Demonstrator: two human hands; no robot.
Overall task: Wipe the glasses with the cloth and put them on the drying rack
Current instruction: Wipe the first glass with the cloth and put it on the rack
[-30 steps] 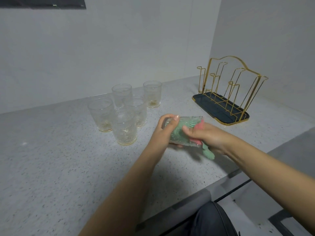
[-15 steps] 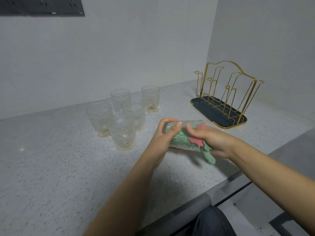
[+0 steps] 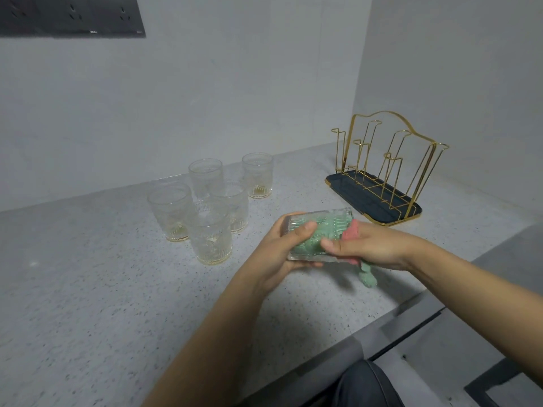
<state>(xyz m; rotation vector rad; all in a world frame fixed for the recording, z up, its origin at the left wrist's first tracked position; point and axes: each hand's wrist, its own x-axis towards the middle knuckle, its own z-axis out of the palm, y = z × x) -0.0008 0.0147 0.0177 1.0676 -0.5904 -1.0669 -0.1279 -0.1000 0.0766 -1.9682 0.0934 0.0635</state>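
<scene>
My left hand point(image 3: 279, 248) grips a clear ribbed glass point(image 3: 332, 223) lying on its side above the counter, base to the left. A green and pink cloth point(image 3: 367, 276) is stuffed inside the glass and hangs out of its mouth. My right hand point(image 3: 373, 245) holds the cloth at the glass's mouth, thumb pressed on the glass wall. Several more clear glasses point(image 3: 210, 230) stand upright in a cluster to the left. The gold wire drying rack point(image 3: 390, 168) on its dark tray stands at the back right, with no glass on it.
The speckled grey counter point(image 3: 88, 289) ends in a front edge at the lower right. Walls close the back and right sides. A dark socket panel point(image 3: 70, 14) hangs on the back wall at top left. My knee shows below the counter edge.
The glass has turned a little in my hands and the pink part of the cloth has shifted at the mouth. The view has tilted slightly up.
</scene>
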